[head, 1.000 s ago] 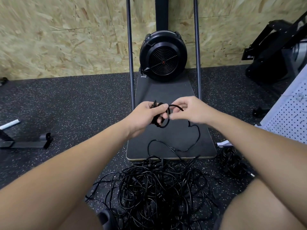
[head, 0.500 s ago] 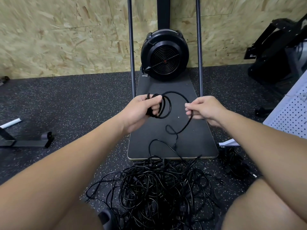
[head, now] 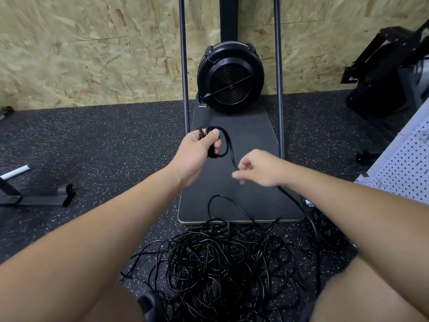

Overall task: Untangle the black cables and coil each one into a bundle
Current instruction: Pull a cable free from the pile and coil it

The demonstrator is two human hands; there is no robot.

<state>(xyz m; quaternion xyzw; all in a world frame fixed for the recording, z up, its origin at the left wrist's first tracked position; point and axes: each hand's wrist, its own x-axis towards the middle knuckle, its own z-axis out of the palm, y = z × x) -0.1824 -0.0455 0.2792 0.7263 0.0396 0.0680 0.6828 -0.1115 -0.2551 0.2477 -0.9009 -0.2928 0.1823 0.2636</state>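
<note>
My left hand (head: 199, 149) grips a small coil of black cable (head: 224, 145), held up over the dark board. From the coil the same cable runs down to the right into my right hand (head: 257, 169), whose curled fingers hold it loosely, then passes under my right wrist toward the floor. A big tangled pile of black cables (head: 222, 263) lies on the speckled floor between my knees. A second dark bundle of cable (head: 329, 231) sits on the floor just right of the board, partly hidden by my right forearm.
A dark board (head: 250, 135) carries a black round fan unit (head: 229, 77) between two upright poles (head: 184, 66). An OSB wall stands behind. A black metal stand foot (head: 46, 198) lies left; a white pegboard (head: 404, 163) and black equipment (head: 390, 73) are right.
My right hand has slid down and to the right along the cable, away from the coil. The left hand kept hold of the coil and stayed about level.
</note>
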